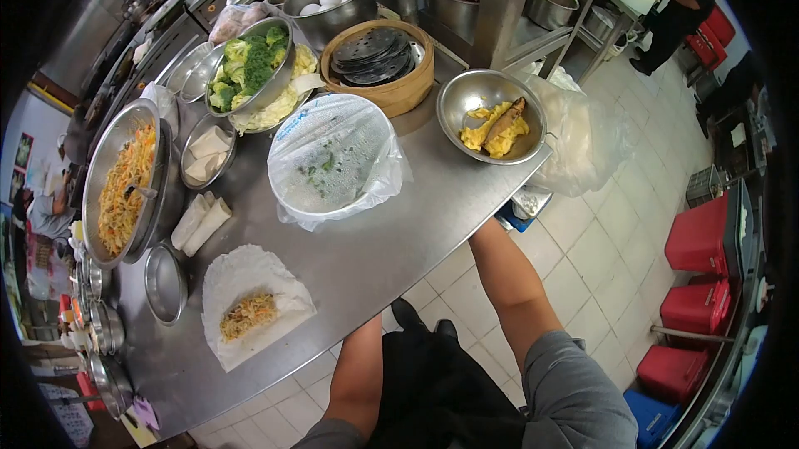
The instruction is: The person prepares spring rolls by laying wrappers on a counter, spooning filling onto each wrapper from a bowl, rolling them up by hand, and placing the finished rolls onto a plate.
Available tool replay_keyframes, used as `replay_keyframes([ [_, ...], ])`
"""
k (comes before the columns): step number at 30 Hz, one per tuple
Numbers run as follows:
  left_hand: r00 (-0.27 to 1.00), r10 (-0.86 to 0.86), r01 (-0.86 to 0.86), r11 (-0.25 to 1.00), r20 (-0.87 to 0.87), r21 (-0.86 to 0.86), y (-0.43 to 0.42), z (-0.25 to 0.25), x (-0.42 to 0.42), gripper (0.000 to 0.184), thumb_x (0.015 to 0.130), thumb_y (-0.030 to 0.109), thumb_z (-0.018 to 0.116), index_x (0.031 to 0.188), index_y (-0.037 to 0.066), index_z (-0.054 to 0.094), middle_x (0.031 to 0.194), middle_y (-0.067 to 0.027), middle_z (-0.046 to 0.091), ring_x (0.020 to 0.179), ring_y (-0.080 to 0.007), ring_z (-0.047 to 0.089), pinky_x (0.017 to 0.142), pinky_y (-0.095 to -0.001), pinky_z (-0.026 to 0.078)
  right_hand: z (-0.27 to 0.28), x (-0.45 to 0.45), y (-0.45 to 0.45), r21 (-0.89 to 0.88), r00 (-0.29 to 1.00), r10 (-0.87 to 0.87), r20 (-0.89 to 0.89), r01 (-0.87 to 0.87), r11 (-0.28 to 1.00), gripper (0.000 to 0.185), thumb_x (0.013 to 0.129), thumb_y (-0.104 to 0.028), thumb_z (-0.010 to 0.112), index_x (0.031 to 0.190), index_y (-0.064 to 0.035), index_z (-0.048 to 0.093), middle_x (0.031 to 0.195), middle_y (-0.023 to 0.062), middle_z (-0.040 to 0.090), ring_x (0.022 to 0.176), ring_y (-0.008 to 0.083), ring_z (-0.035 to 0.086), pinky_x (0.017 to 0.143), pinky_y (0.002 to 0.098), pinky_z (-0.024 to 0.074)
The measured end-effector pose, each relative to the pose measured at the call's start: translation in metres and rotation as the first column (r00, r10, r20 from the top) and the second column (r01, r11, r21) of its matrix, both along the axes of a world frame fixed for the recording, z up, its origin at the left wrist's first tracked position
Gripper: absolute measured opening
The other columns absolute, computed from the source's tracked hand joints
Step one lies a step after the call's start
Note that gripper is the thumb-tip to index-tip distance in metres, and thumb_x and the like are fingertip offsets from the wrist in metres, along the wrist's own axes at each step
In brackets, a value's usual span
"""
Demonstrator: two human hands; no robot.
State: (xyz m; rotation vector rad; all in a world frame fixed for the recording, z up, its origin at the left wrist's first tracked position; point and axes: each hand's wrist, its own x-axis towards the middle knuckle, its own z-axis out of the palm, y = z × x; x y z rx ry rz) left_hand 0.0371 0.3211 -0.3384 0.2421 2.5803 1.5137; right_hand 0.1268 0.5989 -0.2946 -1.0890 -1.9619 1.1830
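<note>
Both my forearms reach under the steel table, and its edge hides my left hand and my right hand. On the table lies a thin round wrapper with a heap of shredded filling on it. Two rolled wraps lie side by side behind it, near an empty metal bowl. A large bowl of shredded vegetables stands at the left. A plastic-covered bowl with green bits showing stands mid-table. Above my right forearm, a steel bowl holds yellow egg and a brown piece.
At the back are a bowl of broccoli, a bamboo steamer with dark perforated discs, and a pot of eggs. A clear plastic bag hangs at the right corner. Red bins line the right; a person stands behind.
</note>
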Motion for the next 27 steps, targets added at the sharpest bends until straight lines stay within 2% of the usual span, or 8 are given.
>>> replay_keyframes([
  [9, 0.999, -0.01, 0.012, 0.999, -0.035, 0.048, -0.003, 0.013, 0.013, 0.023, 0.097, 0.008, 0.06, 0.115, -0.004, 0.065, 0.111, -0.0145, 0.069, 0.105, -0.028, 0.063, 0.096, -0.0381, 0.047, 0.019, 0.007, -0.015, -0.031, 0.996, -0.077, -0.05, 0.075, 0.997, 0.034, 0.096, -0.02, 0.063, 0.122, 0.0012, 0.059, 0.109, 0.0154, 0.067, 0.096, 0.0256, 0.063, 0.086, 0.0362, 0.0511],
  [13, 0.999, -0.008, 0.013, 0.99, -0.042, 0.138, -0.01, 0.034, 0.044, 0.023, 0.097, 0.009, 0.06, 0.115, -0.004, 0.065, 0.111, -0.0147, 0.069, 0.105, -0.0283, 0.063, 0.096, -0.0381, 0.047, 0.058, 0.038, -0.033, -0.292, 0.932, -0.241, -0.273, 0.158, 0.943, 0.033, 0.097, -0.02, 0.063, 0.121, 0.0014, 0.059, 0.108, 0.0148, 0.067, 0.094, 0.0245, 0.064, 0.084, 0.0356, 0.0515],
  [15, 0.999, -0.002, -0.005, 0.98, 0.034, 0.198, -0.008, 0.073, 0.068, 0.023, 0.097, 0.009, 0.06, 0.115, -0.005, 0.065, 0.111, -0.0148, 0.069, 0.105, -0.0284, 0.063, 0.096, -0.0381, 0.047, 0.082, 0.065, -0.047, -0.195, 0.956, -0.249, -0.152, 0.218, 0.956, 0.032, 0.097, -0.02, 0.063, 0.121, 0.0015, 0.059, 0.107, 0.0145, 0.068, 0.093, 0.0239, 0.064, 0.084, 0.0353, 0.0517],
  [16, 0.996, -0.005, -0.017, 0.973, 0.094, 0.229, -0.007, 0.102, 0.082, 0.019, 0.097, 0.01, 0.06, 0.106, -0.005, 0.065, 0.104, -0.0142, 0.067, 0.099, -0.0269, 0.061, 0.09, -0.0369, 0.047, 0.091, 0.081, -0.052, 0.017, 0.969, -0.237, 0.066, 0.236, 0.972, 0.029, 0.094, -0.02, 0.069, 0.112, 0.0008, 0.062, 0.09, 0.0112, 0.07, 0.08, 0.0212, 0.065, 0.075, 0.036, 0.0528],
  [17, 0.988, -0.007, -0.033, 0.966, 0.154, 0.258, -0.005, 0.132, 0.095, 0.019, 0.097, 0.012, 0.06, 0.098, -0.006, 0.065, 0.097, -0.0137, 0.065, 0.093, -0.0253, 0.06, 0.085, -0.0358, 0.046, 0.095, 0.098, -0.06, -0.009, 0.966, -0.26, 0.02, 0.26, 0.966, 0.026, 0.093, -0.023, 0.071, 0.099, -0.0001, 0.062, 0.071, 0.0064, 0.064, 0.066, 0.0172, 0.06, 0.065, 0.0352, 0.0499],
  [18, 0.99, -0.054, 0.027, 0.98, 0.13, 0.195, -0.012, 0.141, 0.106, 0.018, 0.098, 0.011, 0.06, 0.097, -0.006, 0.064, 0.095, -0.0131, 0.063, 0.088, -0.0248, 0.059, 0.081, -0.0361, 0.046, 0.104, 0.118, -0.073, -0.096, 0.962, -0.273, -0.006, 0.271, 0.958, 0.028, 0.094, -0.027, 0.072, 0.094, -0.0012, 0.06, 0.072, 0.0055, 0.062, 0.064, 0.0143, 0.056, 0.062, 0.0313, 0.0474],
  [21, 0.987, -0.161, 0.159, 0.985, 0.03, 0.063, -0.033, 0.154, 0.142, 0.018, 0.098, 0.011, 0.059, 0.091, -0.005, 0.062, 0.084, -0.012, 0.052, 0.072, -0.0232, 0.051, 0.068, -0.0388, 0.044, 0.117, 0.18, -0.102, -0.087, 0.936, -0.34, 0.09, 0.348, 0.934, 0.031, 0.093, -0.03, 0.074, 0.093, -0.0015, 0.061, 0.073, 0.0054, 0.061, 0.064, 0.0138, 0.056, 0.062, 0.0299, 0.0472],
  [27, 0.907, -0.353, 0.337, 0.935, 0.228, 0.11, -0.078, 0.206, 0.204, 0.017, 0.092, 0.012, 0.066, 0.092, -0.005, 0.063, 0.085, -0.0127, 0.056, 0.072, -0.0235, 0.055, 0.067, -0.0381, 0.045, 0.162, 0.29, -0.168, -0.087, 0.872, -0.475, 0.119, 0.486, 0.87, 0.031, 0.094, -0.029, 0.074, 0.092, -0.0013, 0.059, 0.076, 0.0034, 0.061, 0.069, 0.011, 0.055, 0.063, 0.0277, 0.0466],
])
